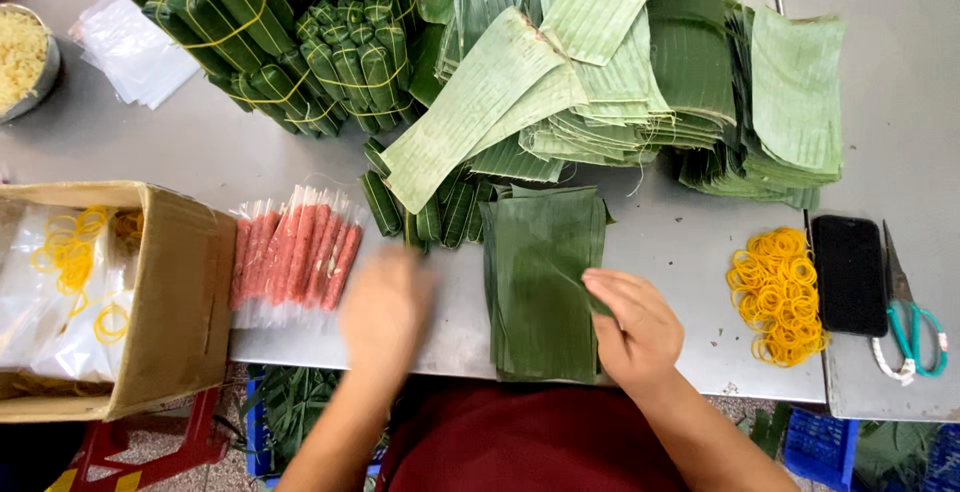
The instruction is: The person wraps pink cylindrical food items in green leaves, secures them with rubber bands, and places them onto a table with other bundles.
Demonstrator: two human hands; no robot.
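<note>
On the grey bench (680,252), right in front of the person, lies a neat stack of dark green banana leaf sheets (540,282). The right hand (630,332) rests on the right edge of this stack, with its fingers (612,287) bent down onto the top leaf. It touches the leaf, but I cannot tell if it pinches it. The left hand (385,312) is blurry and hangs over the bench just beside a row of pink sausage sticks in clear wrap (295,252). It looks loose and holds nothing I can see.

Behind the stack are small green leaf-wrapped rolls (440,214), and behind them a big pile of pale green leaves (600,72). Bundles of wrapped rolls tied with yellow bands (280,42) sit at the back left. A cardboard box (170,292) with bags and yellow bands stands at the left. On the right lie a heap of yellow rubber bands (780,297), a black phone (848,274) and scissors with teal handles (910,312).
</note>
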